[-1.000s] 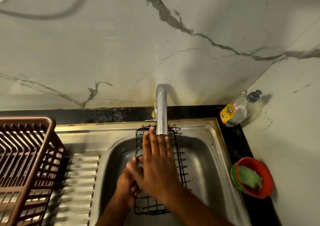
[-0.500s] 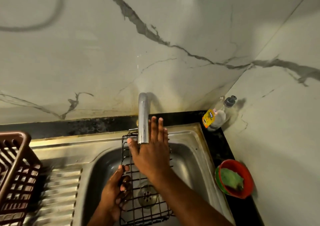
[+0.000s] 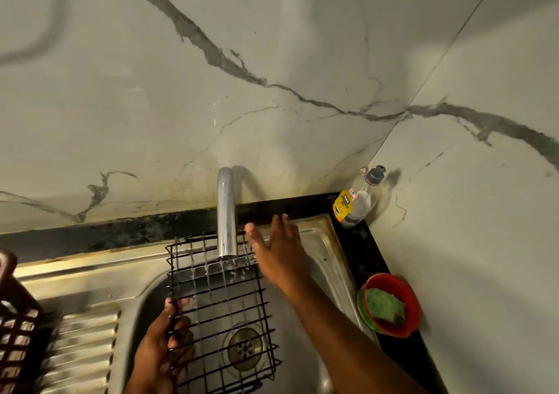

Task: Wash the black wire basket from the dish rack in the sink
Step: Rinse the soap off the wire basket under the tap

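The black wire basket (image 3: 217, 300) sits tilted over the steel sink (image 3: 317, 260), its far edge propped up under the spout of the chrome tap (image 3: 226, 212), where thin streams of water run down through the wires. The left hand (image 3: 163, 345) grips the basket's near-left edge, fingers curled round the wires with the thumb over the rim. The right hand (image 3: 276, 251) is flat and open, fingers straight and together, at the basket's far-right corner just right of the tap; whether the palm touches the wires cannot be told. Through the mesh the sink's drain (image 3: 245, 348) shows.

On the black surface (image 3: 363, 242) to the right, a clear dispenser bottle (image 3: 357, 200) with a yellow label stands in the far corner, and nearer, a red bowl (image 3: 393, 306) holds a green scrub pad (image 3: 384, 306). A brown plastic dish rack (image 3: 15, 318) shows at the left edge, beside the ribbed draining board (image 3: 84, 351).
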The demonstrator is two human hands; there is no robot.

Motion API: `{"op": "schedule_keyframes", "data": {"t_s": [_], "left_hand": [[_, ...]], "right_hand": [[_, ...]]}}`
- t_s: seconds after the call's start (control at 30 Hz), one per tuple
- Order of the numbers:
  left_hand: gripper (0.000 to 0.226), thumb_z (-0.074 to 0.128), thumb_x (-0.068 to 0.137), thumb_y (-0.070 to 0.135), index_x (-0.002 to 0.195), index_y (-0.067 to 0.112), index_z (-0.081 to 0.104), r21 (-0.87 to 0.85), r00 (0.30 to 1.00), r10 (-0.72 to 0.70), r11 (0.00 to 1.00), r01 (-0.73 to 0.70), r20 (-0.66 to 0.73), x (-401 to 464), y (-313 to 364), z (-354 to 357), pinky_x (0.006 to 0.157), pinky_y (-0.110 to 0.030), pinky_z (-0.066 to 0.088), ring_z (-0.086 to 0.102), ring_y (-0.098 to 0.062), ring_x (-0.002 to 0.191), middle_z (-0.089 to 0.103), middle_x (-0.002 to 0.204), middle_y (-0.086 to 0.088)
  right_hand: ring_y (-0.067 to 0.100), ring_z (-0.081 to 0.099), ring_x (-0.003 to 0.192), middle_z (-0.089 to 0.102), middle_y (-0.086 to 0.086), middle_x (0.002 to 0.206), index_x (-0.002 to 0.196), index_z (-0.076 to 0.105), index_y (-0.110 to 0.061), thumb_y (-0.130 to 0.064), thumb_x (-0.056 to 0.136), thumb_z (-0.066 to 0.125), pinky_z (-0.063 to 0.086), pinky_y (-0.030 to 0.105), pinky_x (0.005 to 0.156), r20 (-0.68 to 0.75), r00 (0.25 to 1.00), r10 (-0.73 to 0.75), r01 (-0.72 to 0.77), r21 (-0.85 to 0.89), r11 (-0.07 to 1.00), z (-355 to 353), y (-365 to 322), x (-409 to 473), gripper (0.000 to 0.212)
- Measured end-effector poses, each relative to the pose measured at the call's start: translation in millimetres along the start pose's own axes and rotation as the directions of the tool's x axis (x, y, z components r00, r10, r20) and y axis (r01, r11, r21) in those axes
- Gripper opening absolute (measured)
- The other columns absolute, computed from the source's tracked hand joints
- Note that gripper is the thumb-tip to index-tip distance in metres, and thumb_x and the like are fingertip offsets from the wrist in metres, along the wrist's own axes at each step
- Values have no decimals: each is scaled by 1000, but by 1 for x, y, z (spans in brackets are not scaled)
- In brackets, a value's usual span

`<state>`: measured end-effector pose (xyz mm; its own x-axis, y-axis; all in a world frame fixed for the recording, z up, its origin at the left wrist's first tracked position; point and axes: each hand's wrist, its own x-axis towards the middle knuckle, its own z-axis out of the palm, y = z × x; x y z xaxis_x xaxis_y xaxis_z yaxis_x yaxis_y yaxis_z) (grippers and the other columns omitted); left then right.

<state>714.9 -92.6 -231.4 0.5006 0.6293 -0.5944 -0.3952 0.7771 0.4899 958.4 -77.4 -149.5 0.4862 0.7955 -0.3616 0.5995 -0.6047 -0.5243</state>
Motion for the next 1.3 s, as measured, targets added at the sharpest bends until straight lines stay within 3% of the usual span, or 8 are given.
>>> {"op": "schedule_keyframes", "data": {"t_s": [0.07,0.17,0.33,0.57,0.77,0.93,1.17,1.3], "left_hand": [[44,55,104,45,138,19,62,73,995,86,994,-81,-58,-3,-10,-19,47,-22,15,43,-14,51,54,71,3],[67,1,109,47,153,13,38,-88,943,224,974,-208,248,17,-10,-52,54,-25,8,38,-20,74,34,78,2],[36,59,92,37,105,9,77,328,975,218,925,-190,-50,6,17,10,54,-26,44,56,-18,62,55,76,-6],[41,34,110,42,119,18,66,622,898,347,775,-112,-271,1,47,58,89,-56,52,68,-35,99,74,109,-16],[59,32,102,67,129,25,63,672,765,572,693,-259,-295,4,51,89,92,-54,52,69,-28,103,73,114,-8],[71,19,103,65,164,28,17,843,715,667,493,-214,-209,14,36,114,122,-42,13,18,-25,155,15,171,-5],[76,22,96,67,160,45,-12,898,752,635,210,-387,175,-12,-4,115,123,-50,-1,-18,-1,155,-23,166,25],[72,22,99,58,162,40,-10,883,734,623,144,-447,270,-8,11,115,125,-49,0,-18,-3,155,-20,168,21]], "right_hand": [[31,41,143,36,7,161,156,30,-28,-80,89,20,34,54,116,197,977,84,-152,366,918,-4,13,-9,85],[24,70,105,72,8,120,136,58,-19,-74,95,24,55,45,94,534,842,-69,-410,720,560,3,25,-36,77],[7,42,48,53,-5,63,82,62,-20,-70,88,50,29,19,42,514,852,99,-519,806,285,15,17,-58,52],[4,38,48,43,-10,58,74,50,-28,-66,92,51,32,18,47,323,907,269,-414,800,435,16,8,-65,43],[5,37,42,41,-5,56,66,48,-23,-61,94,51,30,17,41,165,970,178,-233,840,490,8,-6,-69,47],[3,50,46,52,-6,57,69,54,-23,-64,94,47,41,18,47,123,987,104,-161,773,614,9,-13,-74,48],[16,73,73,76,6,93,102,70,-18,-62,97,44,49,19,49,180,979,100,-199,708,678,2,-19,-55,51],[11,64,54,67,5,78,107,68,-9,-54,101,46,50,21,48,221,973,67,-213,745,632,-3,-25,-53,49]]}}
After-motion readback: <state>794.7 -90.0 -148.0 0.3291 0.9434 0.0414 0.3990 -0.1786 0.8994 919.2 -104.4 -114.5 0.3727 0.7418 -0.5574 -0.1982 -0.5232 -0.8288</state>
